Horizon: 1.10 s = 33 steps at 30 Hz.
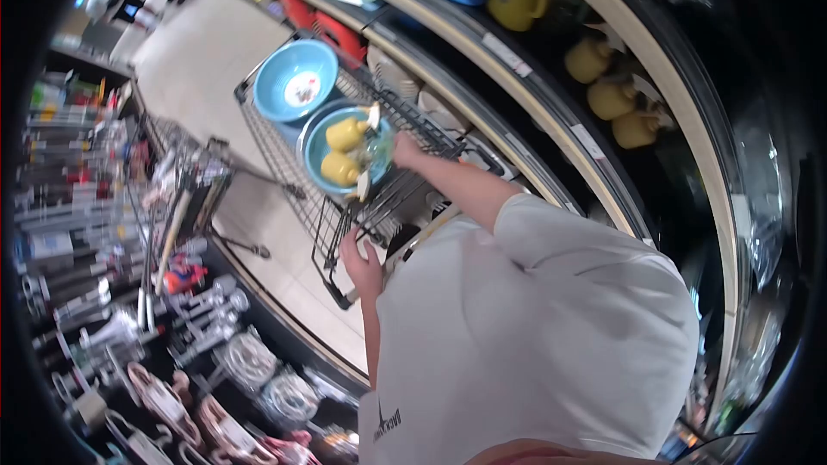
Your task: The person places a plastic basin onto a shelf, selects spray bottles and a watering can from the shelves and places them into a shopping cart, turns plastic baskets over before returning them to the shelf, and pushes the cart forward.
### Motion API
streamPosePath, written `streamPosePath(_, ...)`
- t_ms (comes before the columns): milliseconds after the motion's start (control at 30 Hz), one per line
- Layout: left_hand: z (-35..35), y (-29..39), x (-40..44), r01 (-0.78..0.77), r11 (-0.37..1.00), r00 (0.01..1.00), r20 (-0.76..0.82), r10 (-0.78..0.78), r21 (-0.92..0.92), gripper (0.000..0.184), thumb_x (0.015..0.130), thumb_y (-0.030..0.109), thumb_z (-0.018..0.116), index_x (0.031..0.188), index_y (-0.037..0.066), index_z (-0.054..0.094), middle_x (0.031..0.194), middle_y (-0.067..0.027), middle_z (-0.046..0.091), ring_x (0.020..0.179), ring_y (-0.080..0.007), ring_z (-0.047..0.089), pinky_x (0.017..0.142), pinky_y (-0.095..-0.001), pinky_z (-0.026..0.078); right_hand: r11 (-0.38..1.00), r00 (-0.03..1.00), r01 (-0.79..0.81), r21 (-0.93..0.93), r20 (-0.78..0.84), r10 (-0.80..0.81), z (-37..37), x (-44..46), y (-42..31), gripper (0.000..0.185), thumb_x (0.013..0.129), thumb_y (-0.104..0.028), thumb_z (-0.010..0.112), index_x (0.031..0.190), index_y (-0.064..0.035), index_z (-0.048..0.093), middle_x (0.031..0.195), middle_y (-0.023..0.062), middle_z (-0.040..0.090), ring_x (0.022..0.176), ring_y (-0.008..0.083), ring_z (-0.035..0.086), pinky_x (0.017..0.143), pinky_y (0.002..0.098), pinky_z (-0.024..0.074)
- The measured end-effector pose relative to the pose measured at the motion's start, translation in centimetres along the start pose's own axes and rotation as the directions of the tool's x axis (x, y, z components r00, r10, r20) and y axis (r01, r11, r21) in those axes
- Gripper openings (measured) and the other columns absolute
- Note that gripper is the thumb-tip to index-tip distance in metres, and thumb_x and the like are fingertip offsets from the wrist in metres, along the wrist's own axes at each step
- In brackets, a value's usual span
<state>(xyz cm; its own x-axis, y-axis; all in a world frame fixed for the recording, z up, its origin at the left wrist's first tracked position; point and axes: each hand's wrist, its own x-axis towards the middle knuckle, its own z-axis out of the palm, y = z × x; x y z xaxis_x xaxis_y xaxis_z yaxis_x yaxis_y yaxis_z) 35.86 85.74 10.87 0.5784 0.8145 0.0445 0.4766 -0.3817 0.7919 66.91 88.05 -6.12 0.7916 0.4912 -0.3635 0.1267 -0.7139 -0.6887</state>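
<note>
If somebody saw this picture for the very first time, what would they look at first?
Probably the far blue basin and the near blue basin, sitting in the wire shopping cart around the upper middle. Next come two yellow bottles in the near one, with the right hand beside them at a see-through thing too blurry to name. The big white shirt at the lower right stands out too.

Two basins (274,82) in cart (280,151); bottles (345,133) in nearer; shelves (508,56) right.
</note>
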Motion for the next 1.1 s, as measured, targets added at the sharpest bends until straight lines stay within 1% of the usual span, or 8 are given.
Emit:
streamPosePath(167,0.2,0.0,0.1,-0.085,0.995,0.996,0.040,0.083,0.049,0.032,0.096,0.002,0.059,0.127,0.003,0.063,0.126,-0.0166,0.065,0.122,-0.0379,0.055,0.107,-0.0474,0.042,0.976,0.960,0.180,-0.123,0.237,-0.148,-4.3,-0.3,0.0,0.025,0.088,-0.021,0.071,0.109,-0.0066,0.075,0.107,0.0185,0.076,0.101,0.0347,0.073,0.089,0.0450,0.0567)
streamPosePath(300,0.6,0.4,0.6,-0.186,0.981,0.981,0.058,0.183,0.049,0.029,0.096,0.001,0.058,0.124,0.003,0.065,0.124,-0.0156,0.067,0.121,-0.0364,0.057,0.107,-0.0466,0.042,0.962,0.975,0.222,0.161,-0.020,-0.221,-16.3,-2.0,-4.0,0.022,0.094,-0.018,0.070,0.110,-0.0037,0.073,0.097,0.0128,0.077,0.089,0.0214,0.074,0.080,0.0355,0.0575)
streamPosePath(400,0.6,2.3,1.5,-0.155,0.988,0.986,0.058,0.155,0.003,0.026,0.096,0.001,0.058,0.121,0.003,0.066,0.121,-0.0143,0.067,0.118,-0.0350,0.059,0.105,-0.0456,0.044,0.902,0.896,0.354,0.248,-0.367,-0.251,-29.2,-3.9,-7.3,0.017,0.100,-0.015,0.061,0.107,-0.0049,0.072,0.095,0.0142,0.075,0.089,0.0260,0.073,0.082,0.0387,0.0559)
streamPosePath(467,1.0,4.2,2.6,-0.116,0.991,0.991,0.061,0.120,-0.060,0.026,0.097,0.001,0.058,0.121,0.003,0.066,0.121,-0.0140,0.068,0.118,-0.0341,0.059,0.103,-0.0447,0.045,0.883,0.694,0.464,0.077,-0.651,-0.308,-38.0,-6.4,-10.1,0.021,0.103,-0.018,0.058,0.107,-0.0032,0.072,0.094,0.0153,0.074,0.088,0.0274,0.073,0.079,0.0389,0.0552)
streamPosePath(500,1.2,5.3,3.2,-0.075,0.990,0.995,0.061,0.083,-0.123,0.025,0.098,0.001,0.058,0.121,0.003,0.066,0.120,-0.0137,0.068,0.117,-0.0332,0.059,0.102,-0.0438,0.046,0.942,0.690,0.332,0.046,-0.693,-0.210,-41.6,-7.4,-10.8,0.021,0.103,-0.019,0.060,0.109,-0.0023,0.071,0.097,0.0118,0.076,0.088,0.0216,0.074,0.078,0.0352,0.0570)
streamPosePath(567,1.9,8.1,4.7,-0.079,0.984,0.993,0.070,0.091,-0.158,0.025,0.098,0.000,0.058,0.122,0.003,0.066,0.120,-0.0135,0.068,0.117,-0.0322,0.059,0.101,-0.0426,0.046,0.833,0.313,-0.190,-0.520,-0.836,-0.450,-47.7,-3.1,-7.0,0.029,0.101,-0.028,0.063,0.114,-0.0037,0.073,0.110,0.0176,0.075,0.103,0.0351,0.072,0.090,0.0457,0.0558)
streamPosePath(667,2.9,10.4,6.0,-0.105,0.968,0.988,0.087,0.128,-0.226,0.025,0.099,-0.001,0.058,0.122,0.002,0.066,0.119,-0.0131,0.068,0.115,-0.0308,0.060,0.100,-0.0409,0.047,0.692,0.166,-0.019,-0.721,-0.685,-0.709,-52.7,2.0,-2.6,0.037,0.100,-0.035,0.065,0.120,-0.0049,0.072,0.118,0.0206,0.073,0.113,0.0433,0.066,0.098,0.0531,0.0509)
streamPosePath(1100,4.3,13.3,6.5,-0.106,0.931,0.967,0.183,0.178,-0.349,0.024,0.098,-0.004,0.058,0.119,0.002,0.066,0.117,-0.0120,0.067,0.112,-0.0272,0.061,0.098,-0.0371,0.049,0.794,0.286,0.167,-0.585,-0.742,-0.606,-51.2,0.6,-3.6,0.036,0.099,-0.033,0.066,0.121,-0.0059,0.072,0.118,0.0195,0.073,0.113,0.0416,0.066,0.099,0.0519,0.0512)
